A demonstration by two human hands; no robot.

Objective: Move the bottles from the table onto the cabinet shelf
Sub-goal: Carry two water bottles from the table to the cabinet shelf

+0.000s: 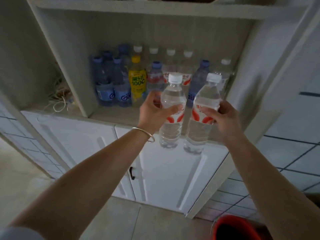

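Observation:
My left hand (154,111) grips a clear water bottle (170,134) with a white cap and a red-and-white label. My right hand (223,118) grips a second clear bottle (197,135) of the same kind. Both bottles are upright, side by side, held in the air just in front of the cabinet shelf (110,116). On the shelf stand several bottles: blue-capped ones (110,84) at the left, a yellow bottle (137,80) beside them, and white-capped clear ones (170,56) along the back.
White cabinet doors (166,172) with a dark handle (132,173) are below the shelf. A tangle of white cord (58,101) lies on the ledge at the left. A red bucket (237,227) stands on the floor at the lower right. Tiled wall at the right.

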